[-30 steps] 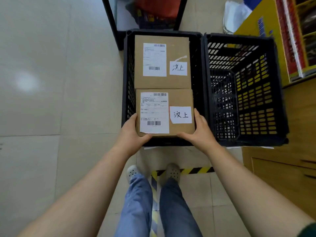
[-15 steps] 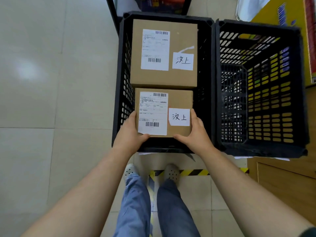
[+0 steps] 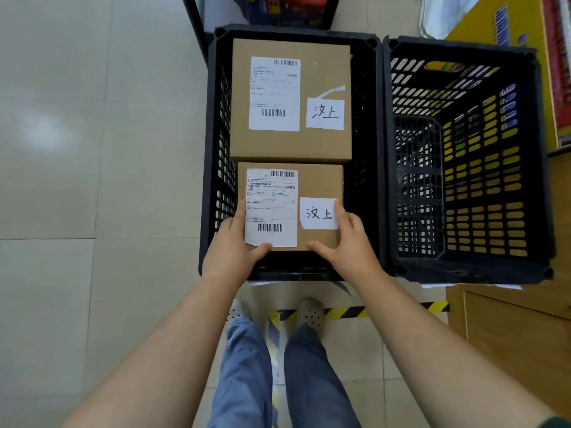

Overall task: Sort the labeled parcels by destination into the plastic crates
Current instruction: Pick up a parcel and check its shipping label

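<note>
Cardboard near parcel (image 3: 318, 183) sits in left black crate (image 3: 213, 168), touching far parcel (image 3: 321, 143). Left hand (image 3: 230, 251) and right hand (image 3: 350, 245) grip its sides, thumbs on front edge. Right crate (image 3: 463, 273) looks empty, possibly.

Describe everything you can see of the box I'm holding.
The near parcel is a brown cardboard box, lying flat, top up. On top are a white printed shipping label with barcodes and a smaller white slip with two handwritten characters. It is inside the left crate, at its near end, just in front of the far parcel. The left hand grips its left side and the right hand its right, thumbs on the near edge. Whether it rests on the crate floor is hidden.
</note>
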